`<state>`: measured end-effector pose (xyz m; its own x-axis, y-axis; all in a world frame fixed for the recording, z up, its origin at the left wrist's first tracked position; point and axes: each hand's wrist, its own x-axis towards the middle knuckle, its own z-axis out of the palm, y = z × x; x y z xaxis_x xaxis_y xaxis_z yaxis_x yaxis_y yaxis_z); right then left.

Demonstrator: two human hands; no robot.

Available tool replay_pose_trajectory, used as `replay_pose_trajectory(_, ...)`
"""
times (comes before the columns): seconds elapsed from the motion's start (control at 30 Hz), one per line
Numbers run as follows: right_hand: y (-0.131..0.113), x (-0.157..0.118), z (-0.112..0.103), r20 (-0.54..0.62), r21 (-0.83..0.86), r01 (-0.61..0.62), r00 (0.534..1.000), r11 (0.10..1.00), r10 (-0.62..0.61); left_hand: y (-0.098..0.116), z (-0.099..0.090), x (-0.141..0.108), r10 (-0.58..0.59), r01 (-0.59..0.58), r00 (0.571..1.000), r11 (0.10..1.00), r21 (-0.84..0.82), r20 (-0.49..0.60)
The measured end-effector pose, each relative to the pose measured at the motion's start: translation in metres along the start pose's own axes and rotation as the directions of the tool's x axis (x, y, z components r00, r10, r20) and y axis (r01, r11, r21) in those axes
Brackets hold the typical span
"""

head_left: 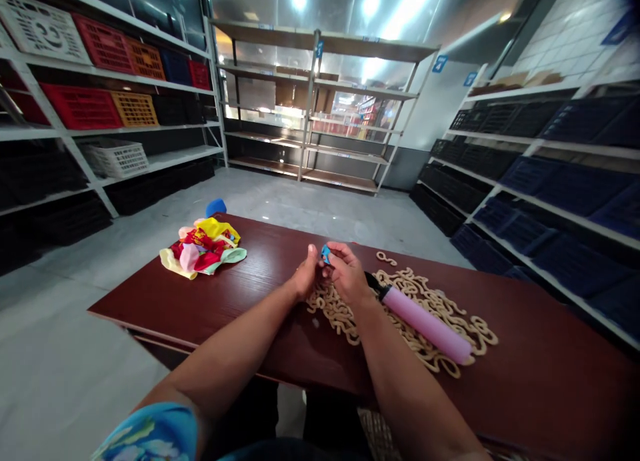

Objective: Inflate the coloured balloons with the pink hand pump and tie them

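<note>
The right hand [349, 277] pinches a small blue piece [325, 253] on its left side, long axis unclear, the left hand [305, 275] close beside, its grip indiscernible.

We are holding a small, bright blue piece [325, 253] in the fingers of our right hand [344, 269]. It is showing partly between them, its lower part being hidden, and is sitting above the dark red bench [273, 247], near the far edge.
</note>
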<state>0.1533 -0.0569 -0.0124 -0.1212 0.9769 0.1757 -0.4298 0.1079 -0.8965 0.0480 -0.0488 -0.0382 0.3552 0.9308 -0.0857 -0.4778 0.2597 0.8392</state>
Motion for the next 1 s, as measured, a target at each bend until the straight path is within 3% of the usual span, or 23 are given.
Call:
replay_pose_trajectory(0.17,0.000,-0.004,0.011,0.061,-0.145,-0.055,0.996,0.988,0.065,0.009,0.005,-0.004,0.023,0.016,0.992,0.954,-0.301,0.126)
replay_pose_trajectory(0.23,-0.004,-0.006,0.013,0.055,-0.292,-0.107,0.990,0.950,0.128,0.012,0.002,-0.005,0.028,0.008,0.994,0.943,-0.333,0.106)
replay_pose_trajectory(0.3,-0.015,-0.010,0.007,0.023,-0.516,-0.117,0.988,0.848,0.151,0.016,-0.002,-0.005,0.046,-0.038,0.999,0.928,-0.371,0.013)
replay_pose_trajectory(0.37,-0.033,-0.020,-0.008,-0.015,-0.773,-0.048,0.998,0.633,0.057,0.020,-0.008,-0.003,0.055,-0.100,0.992,0.900,-0.425,-0.117)
replay_pose_trajectory(0.47,-0.063,-0.048,-0.050,0.009,-0.994,0.029,0.983,0.104,-0.185,0.027,-0.017,0.001,0.027,-0.145,0.971,0.859,-0.491,-0.239)
replay_pose_trajectory(0.53,-0.076,-0.073,-0.083,-0.049,-0.966,-0.102,0.974,-0.236,-0.221,0.032,-0.024,0.002,0.000,-0.143,0.965,0.837,-0.528,-0.262)
replay_pose_trajectory(0.6,-0.082,-0.096,-0.112,-0.167,-0.879,-0.221,0.973,-0.422,-0.160,0.036,-0.030,0.002,-0.015,-0.145,0.963,0.811,-0.567,-0.268)
replay_pose_trajectory(0.67,-0.081,-0.113,-0.130,-0.197,-0.854,-0.222,0.975,-0.471,-0.103,0.038,-0.034,0.003,-0.013,-0.159,0.962,0.788,-0.595,-0.274)
replay_pose_trajectory(0.77,-0.075,-0.123,-0.130,-0.123,-0.881,-0.166,0.985,-0.442,-0.125,0.037,-0.038,0.004,-0.007,-0.179,0.958,0.766,-0.618,-0.285)
replay_pose_trajectory(0.9,-0.064,-0.120,-0.097,0.093,-0.941,0.040,0.985,-0.337,-0.143,0.036,-0.038,0.005,0.014,-0.191,0.961,0.758,-0.623,-0.277)
replay_pose_trajectory(1.0,-0.056,-0.116,-0.072,0.176,-0.938,0.129,0.977,-0.323,-0.122,0.036,-0.037,0.004,0.024,-0.178,0.969,0.756,-0.630,-0.245)
